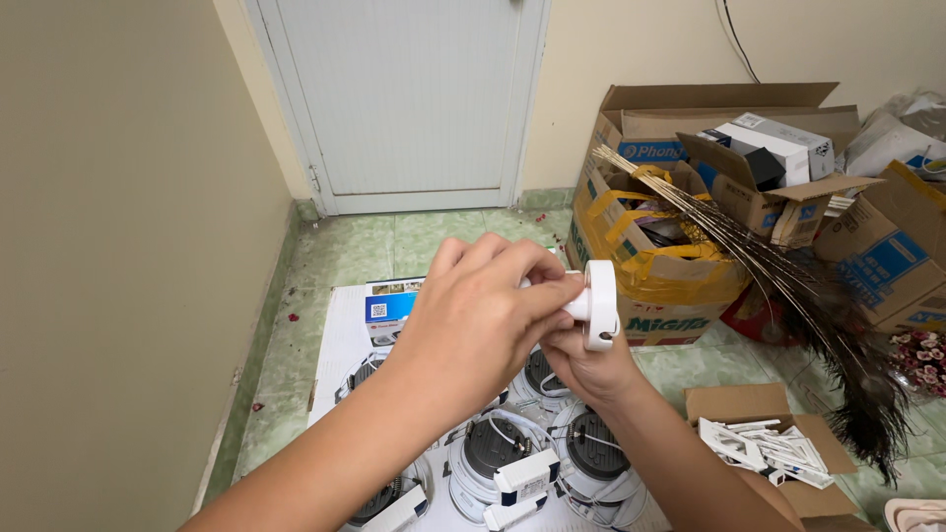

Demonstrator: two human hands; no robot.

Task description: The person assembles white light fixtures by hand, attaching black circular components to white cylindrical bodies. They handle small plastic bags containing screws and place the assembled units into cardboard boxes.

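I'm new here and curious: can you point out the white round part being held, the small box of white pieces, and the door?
white round part (pixel 601 305), head view, disc face.
small box (pixel 734 402), head view, cardboard flap.
door (pixel 414 99), head view, panel.

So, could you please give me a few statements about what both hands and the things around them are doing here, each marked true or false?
1. Both hands hold one white round fitting up in the air. True: the left hand covers it from above, and the right hand supports it from below.
2. The door at the back stands wide open. False: it is shut.
3. Several round white lamps with dark centres lie on the floor under the hands. True.
4. The small cardboard box at the right holds fruit. False: it holds white plastic pieces.
5. The long bundle of feathers lies in the right hand's grip. False: it leans out of a big cardboard box, away from both hands.
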